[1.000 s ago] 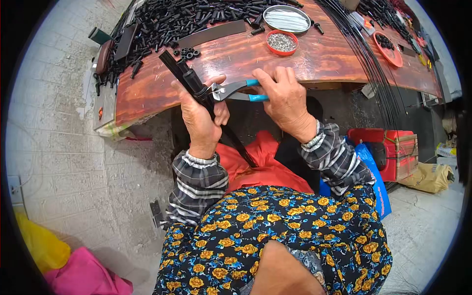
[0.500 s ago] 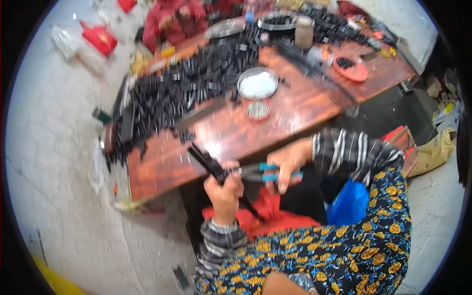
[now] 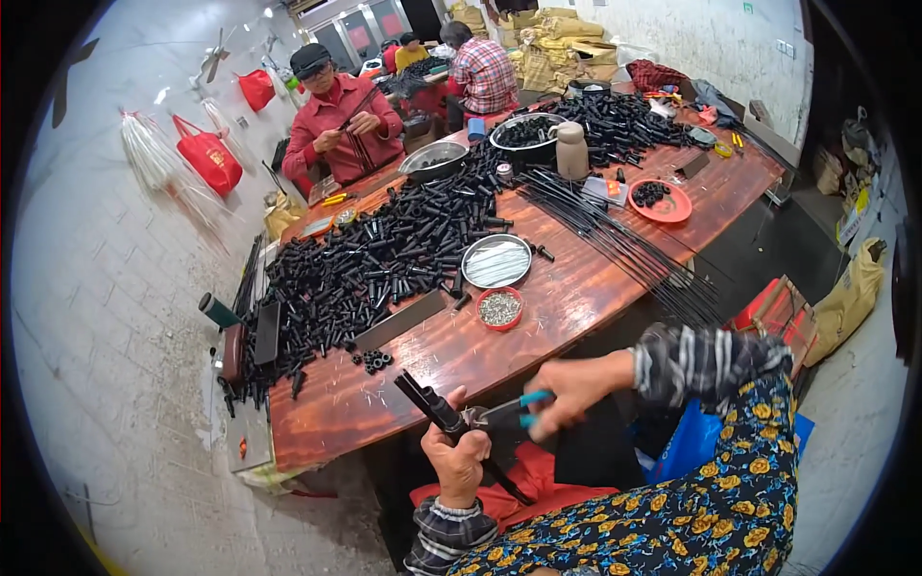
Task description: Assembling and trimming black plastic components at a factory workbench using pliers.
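Note:
My left hand is wrapped round a black tubular part, held tilted in front of the table's near edge. A black shaft runs out below that fist toward my lap. Closed on the teal handles of a pair of pliers is my right hand. The pliers' metal jaws meet the black part just above my left thumb; whether they grip a small piece there is too small to tell. Red cloth lies beneath my hands, over my lap.
The wooden table bears a heap of black tubular parts, long black rods, a bowl of white sticks, a red bowl of small metal pieces and an orange plate. Across it sits a co-worker holding thin black rods.
The view has tilted up and steadied, showing more of the room and the co-workers. Both hands sit lower in the picture, with the pliers still against the black part.

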Motion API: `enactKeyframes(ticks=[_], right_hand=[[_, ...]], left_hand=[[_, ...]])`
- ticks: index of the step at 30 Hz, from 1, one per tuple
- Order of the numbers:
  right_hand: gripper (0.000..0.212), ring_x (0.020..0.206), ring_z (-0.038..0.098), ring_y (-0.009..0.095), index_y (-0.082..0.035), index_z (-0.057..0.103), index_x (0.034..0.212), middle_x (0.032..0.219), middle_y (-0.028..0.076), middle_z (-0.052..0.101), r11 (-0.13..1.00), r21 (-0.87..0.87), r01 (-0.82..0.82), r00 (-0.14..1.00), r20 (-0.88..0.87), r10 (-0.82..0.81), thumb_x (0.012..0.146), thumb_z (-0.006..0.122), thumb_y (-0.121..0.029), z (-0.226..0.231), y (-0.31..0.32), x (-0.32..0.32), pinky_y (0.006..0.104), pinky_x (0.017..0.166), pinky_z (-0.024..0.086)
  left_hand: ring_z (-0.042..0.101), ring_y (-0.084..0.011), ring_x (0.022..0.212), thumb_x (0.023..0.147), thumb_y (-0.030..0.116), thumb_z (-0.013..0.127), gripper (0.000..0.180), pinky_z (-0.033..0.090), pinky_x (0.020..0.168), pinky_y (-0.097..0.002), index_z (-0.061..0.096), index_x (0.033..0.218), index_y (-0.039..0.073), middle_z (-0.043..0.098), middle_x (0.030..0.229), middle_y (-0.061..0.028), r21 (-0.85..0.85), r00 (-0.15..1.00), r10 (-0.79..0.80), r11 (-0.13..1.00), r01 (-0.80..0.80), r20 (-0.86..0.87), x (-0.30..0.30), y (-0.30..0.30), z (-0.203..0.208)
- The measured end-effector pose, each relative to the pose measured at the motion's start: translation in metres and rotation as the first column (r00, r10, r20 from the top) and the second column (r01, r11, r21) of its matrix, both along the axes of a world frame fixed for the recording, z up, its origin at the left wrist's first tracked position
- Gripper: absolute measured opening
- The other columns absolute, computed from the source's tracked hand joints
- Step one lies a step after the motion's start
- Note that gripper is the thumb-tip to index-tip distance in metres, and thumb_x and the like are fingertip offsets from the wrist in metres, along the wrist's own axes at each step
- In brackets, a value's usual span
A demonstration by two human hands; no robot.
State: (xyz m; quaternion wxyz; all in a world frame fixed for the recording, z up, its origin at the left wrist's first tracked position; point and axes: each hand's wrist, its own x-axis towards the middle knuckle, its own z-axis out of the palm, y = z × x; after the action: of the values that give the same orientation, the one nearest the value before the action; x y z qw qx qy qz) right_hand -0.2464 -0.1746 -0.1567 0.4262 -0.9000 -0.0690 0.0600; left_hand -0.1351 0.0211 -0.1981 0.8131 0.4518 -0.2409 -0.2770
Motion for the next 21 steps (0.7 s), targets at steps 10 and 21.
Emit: enactKeyframes(ticks=[10,21], right_hand=[[0.034,0.066,0.059,0.028,-0.002,0.053,0.101,0.077,0.012,0.058,0.740,-0.599,0.306,0.808,0.574,0.130,0.079,0.066,-0.025,0.018,0.015,-0.012,0.0365,0.061,0.048],[0.046,0.076,0.061,0.030,-0.001,0.051,0.111,0.082,0.018,0.057,0.838,-0.512,0.186,0.971,0.226,-0.077,0.089,0.058,-0.041,0.015,0.018,-0.027,0.0399,0.065,0.046]], left_hand=[[0.038,-0.0083,0.039,0.083,0.017,0.070,0.034,0.034,0.039,-0.0252,0.059,0.104,-0.007,0.043,0.051,0.0013,0.084,0.999,-0.033,0.996,0.030,0.030,0.002,0.010,-0.006],[0.038,-0.0083,0.040,0.080,0.005,0.061,0.030,0.034,0.040,-0.0257,0.057,0.107,-0.009,0.043,0.052,0.0005,0.119,0.996,-0.095,0.988,0.094,0.001,-0.005,0.001,0.002]])
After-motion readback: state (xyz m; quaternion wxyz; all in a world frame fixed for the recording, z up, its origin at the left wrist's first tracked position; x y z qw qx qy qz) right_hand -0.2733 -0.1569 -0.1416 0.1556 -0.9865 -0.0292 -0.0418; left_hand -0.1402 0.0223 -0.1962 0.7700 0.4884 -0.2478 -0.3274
